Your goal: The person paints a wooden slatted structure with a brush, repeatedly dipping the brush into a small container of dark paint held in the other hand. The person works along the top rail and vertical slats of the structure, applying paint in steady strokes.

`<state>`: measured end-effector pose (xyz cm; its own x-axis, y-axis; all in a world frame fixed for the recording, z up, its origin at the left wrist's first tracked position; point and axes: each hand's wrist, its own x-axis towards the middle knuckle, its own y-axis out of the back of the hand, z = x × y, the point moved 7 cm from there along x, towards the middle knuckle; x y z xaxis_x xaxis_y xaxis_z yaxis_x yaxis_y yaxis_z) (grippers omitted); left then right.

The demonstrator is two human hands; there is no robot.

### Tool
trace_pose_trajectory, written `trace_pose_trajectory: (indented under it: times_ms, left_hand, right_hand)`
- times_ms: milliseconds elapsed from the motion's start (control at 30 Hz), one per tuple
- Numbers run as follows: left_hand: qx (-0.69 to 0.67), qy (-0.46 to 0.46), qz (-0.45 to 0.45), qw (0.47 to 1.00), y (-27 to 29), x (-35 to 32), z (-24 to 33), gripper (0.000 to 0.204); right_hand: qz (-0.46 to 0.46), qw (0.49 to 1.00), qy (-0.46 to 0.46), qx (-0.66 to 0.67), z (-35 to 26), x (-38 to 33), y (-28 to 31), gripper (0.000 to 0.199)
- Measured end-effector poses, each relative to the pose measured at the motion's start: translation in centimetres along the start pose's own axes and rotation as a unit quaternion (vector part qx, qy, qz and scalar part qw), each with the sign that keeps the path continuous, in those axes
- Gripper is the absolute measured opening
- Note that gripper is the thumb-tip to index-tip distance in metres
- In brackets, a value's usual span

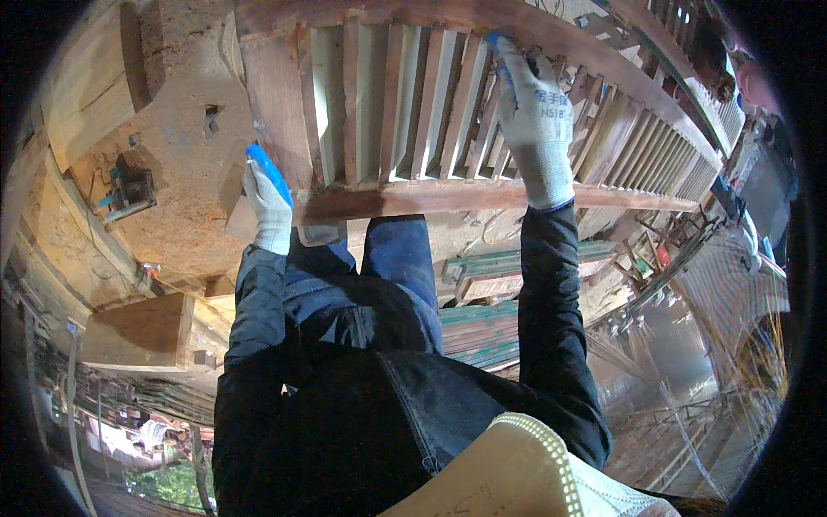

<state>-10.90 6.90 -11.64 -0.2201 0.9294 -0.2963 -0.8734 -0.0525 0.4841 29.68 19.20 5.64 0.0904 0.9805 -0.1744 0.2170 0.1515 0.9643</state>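
A long reddish-brown wooden frame with many upright slats [370,103] stretches across in front of me, bending away to the right. My left hand [270,202], in a white glove with a blue palm, is held beside the frame's broad left end board [277,112]. Seen edge-on, its fingers look straight, and I see nothing in it. In a matching glove, my right hand [536,121] reaches over the slats toward the far rail [439,15]. One finger with a blue tip stretches out apart from the others, whose tips are partly hidden. The near rail [413,199] passes beneath my right wrist.
Boards with green and reddish edges [482,332] lie beyond my legs. A wooden box [142,332] stands lower left, and a small dark metal item [132,194] lies on the dusty brown surface. At right are a striped sheet [732,267] and another slatted frame [728,116].
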Motion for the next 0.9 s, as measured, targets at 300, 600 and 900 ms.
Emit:
trace_pose_trajectory:
  times_ms: [300,600,900]
  left_hand:
    - [-0.154,0.15,0.033,0.976,-1.0,0.2,1.1,0.053]
    - [-0.125,0.167,0.031,0.977,-1.4,0.4,2.1,0.055]
    - [0.009,0.096,-0.049,0.994,-0.1,0.6,-2.3,0.059]
  right_hand:
    - [-0.03,0.998,0.001,-0.048,0.6,-0.6,-1.4,0.043]
    - [0.022,0.997,0.037,-0.069,0.1,-0.7,-0.1,0.042]
    - [0.065,0.996,0.064,-0.019,-0.4,0.2,0.2,0.037]
